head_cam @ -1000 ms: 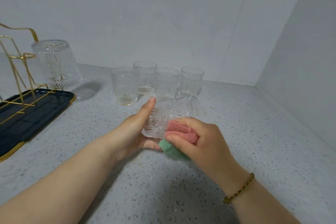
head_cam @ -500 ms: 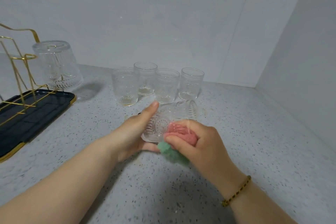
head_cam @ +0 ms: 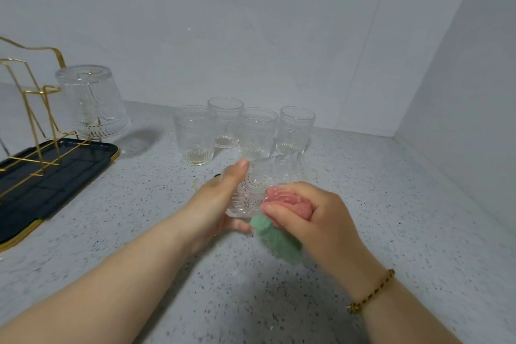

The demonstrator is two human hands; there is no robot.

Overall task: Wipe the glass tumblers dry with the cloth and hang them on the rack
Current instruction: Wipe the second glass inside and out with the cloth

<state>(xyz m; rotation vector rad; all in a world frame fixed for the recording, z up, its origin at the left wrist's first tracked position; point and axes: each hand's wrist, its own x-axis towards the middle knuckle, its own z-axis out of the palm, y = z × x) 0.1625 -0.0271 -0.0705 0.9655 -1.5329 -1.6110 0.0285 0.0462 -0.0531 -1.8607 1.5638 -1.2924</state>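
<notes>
Tumbler (head_cam: 261,190) is gripped on its side by left hand (head_cam: 216,204), mid-counter, near. Cloth (head_cam: 282,218) is pinched in right hand (head_cam: 315,218), pressed against its base. Rack (head_cam: 30,109) sits far left.

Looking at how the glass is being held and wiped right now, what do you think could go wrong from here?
The left hand holds the tumbler on its side above the counter while the right hand presses the cloth against it; a slip could drop it. The four upright glasses stand close behind and could get knocked. The rack already carries one inverted glass, which hanging the next might bump.
</notes>
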